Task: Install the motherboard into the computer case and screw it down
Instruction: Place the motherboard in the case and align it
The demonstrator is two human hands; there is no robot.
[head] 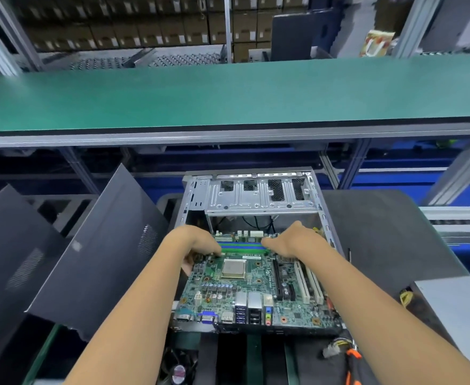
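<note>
A green motherboard (256, 290) with a silver CPU socket, white expansion slots and a rear port block lies inside the open silver computer case (258, 201), its port side facing me. My left hand (197, 245) grips the board's far left edge, fingers curled round it. At the far right part of the board, beside the blue and green memory slots, my right hand (292, 241) holds on with its thumb pointing left. The board's far edge is partly hidden under both hands.
Dark side panels (94, 259) lean to the left of the case. A grey metal box (459, 307) with yellow wires sits at the right. Loose cables and an orange-handled tool (350, 362) lie near the front. A fan (179, 370) lies below. Behind runs a green conveyor shelf (228, 93).
</note>
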